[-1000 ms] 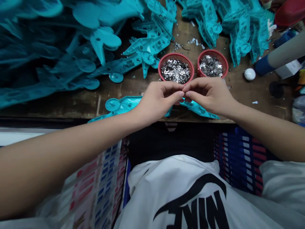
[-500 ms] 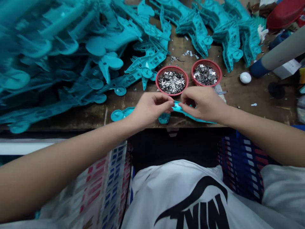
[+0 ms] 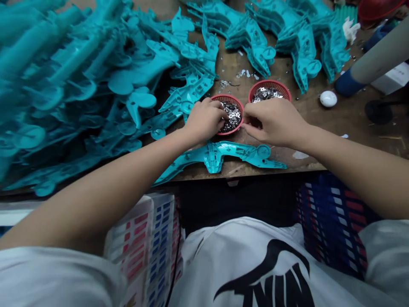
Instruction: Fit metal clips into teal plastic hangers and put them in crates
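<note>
My left hand [image 3: 207, 118] reaches into the left red basket [image 3: 242, 119], its bent fingertips among small metal pieces [image 3: 232, 116]; what they grip is hidden. Beside it, my right hand [image 3: 276, 121] is closed in a pinch near the front of the right red basket [image 3: 286, 90], which also holds metal pieces. Anything between its fingertips is too small to make out. Below both hands, a turquoise plastic part [image 3: 213, 158] lies along the table's front edge, touched by neither hand.
A large heap of turquoise parts [image 3: 76, 85] fills the left side. Stacked turquoise parts [image 3: 252, 40] stand behind the baskets. At right are a white round object [image 3: 328, 99], a grey tube [image 3: 377, 59] and a white box [image 3: 391, 79].
Both hands have left the turquoise part at the table edge. The left moved up into the left basket; the right rose slightly, still pinched. The turquoise part now lies in fuller view.
</note>
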A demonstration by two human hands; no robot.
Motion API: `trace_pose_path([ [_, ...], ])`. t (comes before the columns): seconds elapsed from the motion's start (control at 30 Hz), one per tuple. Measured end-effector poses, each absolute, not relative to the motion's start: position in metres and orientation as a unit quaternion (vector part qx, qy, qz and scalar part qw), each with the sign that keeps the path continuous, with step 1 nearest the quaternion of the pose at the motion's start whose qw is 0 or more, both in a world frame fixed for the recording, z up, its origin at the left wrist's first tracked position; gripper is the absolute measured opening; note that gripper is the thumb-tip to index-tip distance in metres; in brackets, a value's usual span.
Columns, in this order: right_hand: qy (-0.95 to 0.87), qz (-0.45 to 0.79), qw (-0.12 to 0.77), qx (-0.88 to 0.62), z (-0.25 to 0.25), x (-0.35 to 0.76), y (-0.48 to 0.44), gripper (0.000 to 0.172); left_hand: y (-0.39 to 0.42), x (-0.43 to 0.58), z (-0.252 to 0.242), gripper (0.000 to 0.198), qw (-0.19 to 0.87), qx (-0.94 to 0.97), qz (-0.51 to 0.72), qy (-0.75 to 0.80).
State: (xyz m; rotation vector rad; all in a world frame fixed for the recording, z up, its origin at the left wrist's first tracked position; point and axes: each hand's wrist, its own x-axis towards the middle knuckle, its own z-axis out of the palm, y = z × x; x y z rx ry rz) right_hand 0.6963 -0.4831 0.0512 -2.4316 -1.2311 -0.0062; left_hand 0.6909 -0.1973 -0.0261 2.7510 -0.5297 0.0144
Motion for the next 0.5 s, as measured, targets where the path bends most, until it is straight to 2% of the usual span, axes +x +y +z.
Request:
trace_pose_path([
  [0.37, -0.435, 0.021, 0.248, -0.865, 0.048, 0.705, -0.484, 0.008, -0.190, 0.697, -0.025, 0.028, 0.120, 0.971, -0.034, -0.204],
  [0.5, -0.431, 0.020, 0.239, -0.870, 0.045, 0.708, -0.485, 0.009, -0.187, 0.696, -0.025, 0.027, 0.144, 0.966, -0.026, -0.211],
])
